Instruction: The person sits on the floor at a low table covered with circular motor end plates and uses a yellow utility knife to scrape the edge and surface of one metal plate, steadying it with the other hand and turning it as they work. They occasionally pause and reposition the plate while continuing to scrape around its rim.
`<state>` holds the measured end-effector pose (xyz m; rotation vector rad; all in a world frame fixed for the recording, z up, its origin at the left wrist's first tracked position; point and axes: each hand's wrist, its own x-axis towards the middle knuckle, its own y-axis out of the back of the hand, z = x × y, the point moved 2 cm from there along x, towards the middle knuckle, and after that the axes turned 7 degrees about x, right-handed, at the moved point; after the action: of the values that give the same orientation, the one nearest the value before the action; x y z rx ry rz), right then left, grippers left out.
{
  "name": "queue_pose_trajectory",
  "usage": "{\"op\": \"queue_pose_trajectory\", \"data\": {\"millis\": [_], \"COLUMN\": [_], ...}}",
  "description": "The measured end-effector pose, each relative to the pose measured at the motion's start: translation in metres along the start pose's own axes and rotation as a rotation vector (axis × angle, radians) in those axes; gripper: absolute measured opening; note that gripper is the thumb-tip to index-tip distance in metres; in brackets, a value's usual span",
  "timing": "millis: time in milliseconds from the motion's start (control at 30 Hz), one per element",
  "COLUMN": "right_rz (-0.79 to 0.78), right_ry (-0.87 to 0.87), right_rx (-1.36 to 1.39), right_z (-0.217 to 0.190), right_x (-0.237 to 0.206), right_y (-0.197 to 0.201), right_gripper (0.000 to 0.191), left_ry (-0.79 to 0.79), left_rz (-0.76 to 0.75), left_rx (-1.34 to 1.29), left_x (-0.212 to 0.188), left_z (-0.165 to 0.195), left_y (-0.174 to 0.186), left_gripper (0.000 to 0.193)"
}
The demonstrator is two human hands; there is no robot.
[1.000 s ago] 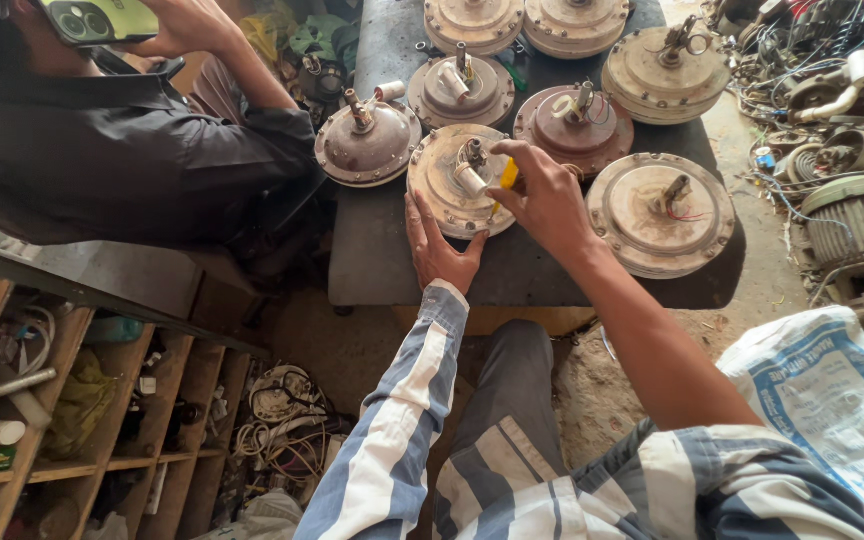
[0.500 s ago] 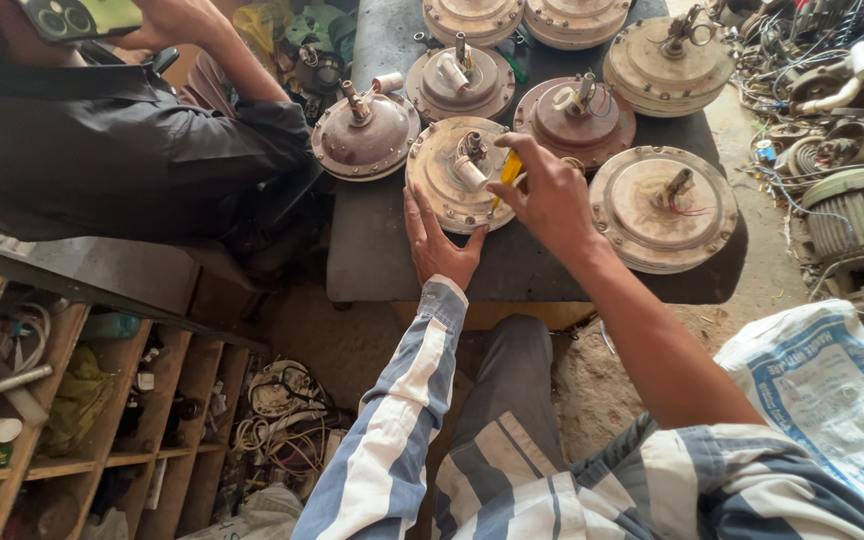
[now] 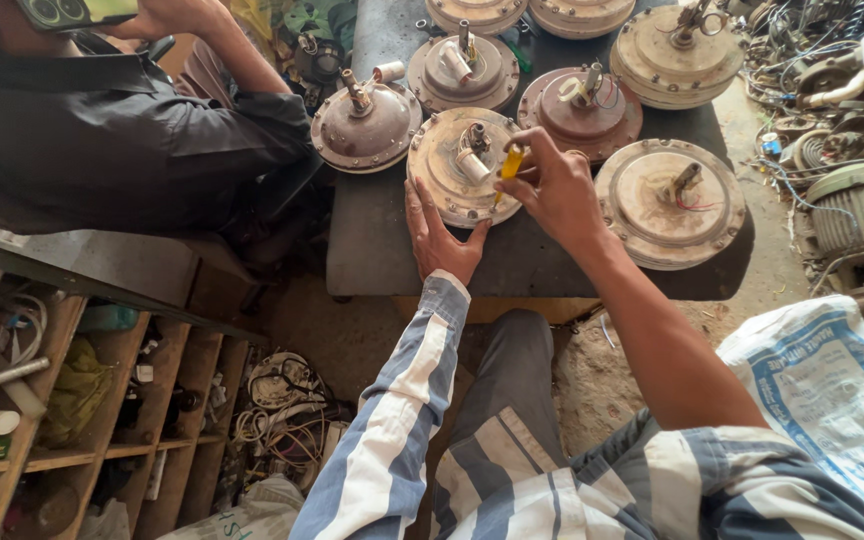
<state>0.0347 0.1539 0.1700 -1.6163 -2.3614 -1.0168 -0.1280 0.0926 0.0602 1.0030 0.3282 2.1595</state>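
the person's left hand [image 3: 439, 235] is lying flat with its grip spread, palm pressing against the near edge of a round, dusty fan motor [image 3: 462, 168] that is sitting near the front of the dark worktop [image 3: 372, 250]. the right hand [image 3: 552, 190] is pinching a yellow-handled screwdriver [image 3: 508, 166] in its grip, the tool angling down onto the top of that same motor, just beside the central shaft and a small white cylinder fixed there. taking this motor as the landmark: to its left another motor with a brownish dome [image 3: 365, 125] is resting almost touching it; beyond it, farther from the person, a third motor [image 3: 459, 72] is sitting; to its right a reddish one [image 3: 580, 112] is lying close by, and nearer the person on that side a pale flat one with red wires [image 3: 670, 202] is standing just beside the right wrist. to the far left of the motor another person in a dark shirt [image 3: 102, 140] is sitting. below and left, wooden shelves [image 3: 62, 400] are holding odds and ends. a printed white sack [image 3: 832, 390] is lying to the lower right.
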Motion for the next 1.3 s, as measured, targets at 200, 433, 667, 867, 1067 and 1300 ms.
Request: {"op": "queue_pose_trajectory", "data": {"millis": [200, 433, 667, 867, 1067, 1300], "right_rz": [0.066, -0.085, 0.042, -0.004, -0.091, 0.044], "right_ry": [0.127, 0.166, 0.003, 0.283, 0.024, 0.016], "right_rx": [-0.29, 0.128, -0.169, -0.153, 0.098, -0.315], "right_z": [-0.014, -0.016, -0.006, -0.02, -0.012, -0.016], "right_x": [-0.001, -0.004, 0.005, -0.004, 0.0, 0.003], "right_y": [-0.004, 0.001, 0.001, 0.005, 0.011, 0.003], "right_gripper": [0.058, 0.055, 0.055, 0.058, 0.048, 0.052], "left_ry": [-0.006, -0.004, 0.0, 0.008, -0.011, -0.012], "left_rz": [0.004, 0.001, 0.004, -0.002, 0.006, 0.008], "left_rx": [-0.002, 0.006, -0.002, -0.006, 0.006, 0.012], "left_x": [0.001, 0.0, 0.001, 0.0, 0.0, 0.0], "left_z": [0.002, 0.001, 0.002, 0.002, 0.0, 0.003], "left_y": [0.001, 0.0, 0.0, 0.001, -0.001, 0.001], "left_gripper": [0.123, 0.123, 0.123, 0.123, 0.122, 0.122]}}
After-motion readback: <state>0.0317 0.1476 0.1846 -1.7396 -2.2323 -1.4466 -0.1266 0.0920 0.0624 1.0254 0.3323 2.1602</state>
